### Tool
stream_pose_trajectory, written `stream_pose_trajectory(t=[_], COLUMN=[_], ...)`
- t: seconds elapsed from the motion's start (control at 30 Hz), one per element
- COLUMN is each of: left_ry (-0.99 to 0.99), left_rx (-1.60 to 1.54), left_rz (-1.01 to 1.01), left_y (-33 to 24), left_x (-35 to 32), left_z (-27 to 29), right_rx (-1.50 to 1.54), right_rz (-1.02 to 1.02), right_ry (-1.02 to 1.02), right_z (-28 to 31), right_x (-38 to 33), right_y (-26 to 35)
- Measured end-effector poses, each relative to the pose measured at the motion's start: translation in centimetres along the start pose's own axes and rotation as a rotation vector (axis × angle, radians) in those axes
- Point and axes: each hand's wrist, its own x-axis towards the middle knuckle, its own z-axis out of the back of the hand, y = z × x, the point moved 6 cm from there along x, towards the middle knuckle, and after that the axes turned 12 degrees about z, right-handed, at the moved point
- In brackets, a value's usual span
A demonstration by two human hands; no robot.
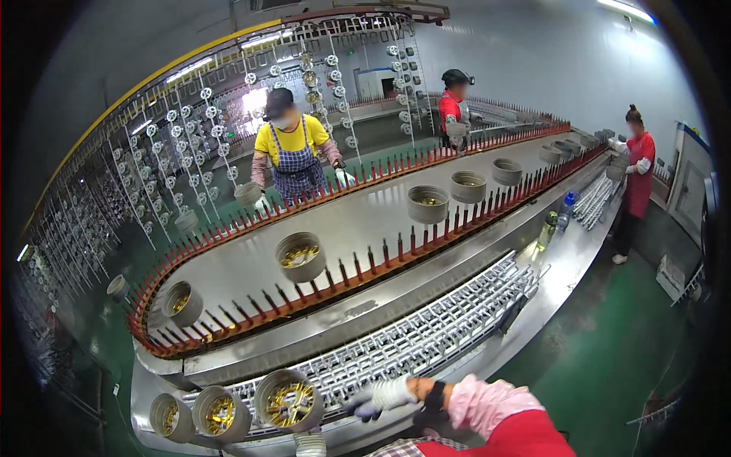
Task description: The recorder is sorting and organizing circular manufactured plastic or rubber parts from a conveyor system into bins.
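Observation:
My right hand [377, 396], in a striped white glove with greyish fingers, reaches left over a row of white metal racks [426, 335]. Its fingers are smeared by motion, so what they hold, if anything, does not show. Beside it stands a round grey tub [284, 376] with shiny gold-coloured metal parts [291, 405] inside. Low at the picture's edge, my left hand [310, 442], also gloved, is just below that tub; the tub hides its fingers. Two more grey tubs, a middle one [241, 421] and a left one [158, 428], hold similar gold pieces.
Behind the racks runs a looped conveyor [365, 268] edged with upright reddish-brown pins, around a steel table [365, 221] bearing several grey tubs. A green bottle [547, 231] and a blue bottle [566, 211] stand right. Three co-workers work along the line. Hanging racks carry round parts at left.

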Motion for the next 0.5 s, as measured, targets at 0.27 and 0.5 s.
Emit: stream_pose_trajectory(t=[0.27, 0.5], left_ry=[0.038, 0.088], left_rx=[0.562, 0.633], left_rz=[0.184, 0.347], left_y=[-6.8, -5.3], left_x=[-0.7, 0.9], left_z=[-1.8, -4.9], right_rx=[-0.836, -0.593], right_rz=[-0.008, -0.120], right_ry=[-1.175, -1.558], right_z=[36.2, 54.2], right_x=[-20.3, -26.0], right_y=[4.0, -3.0])
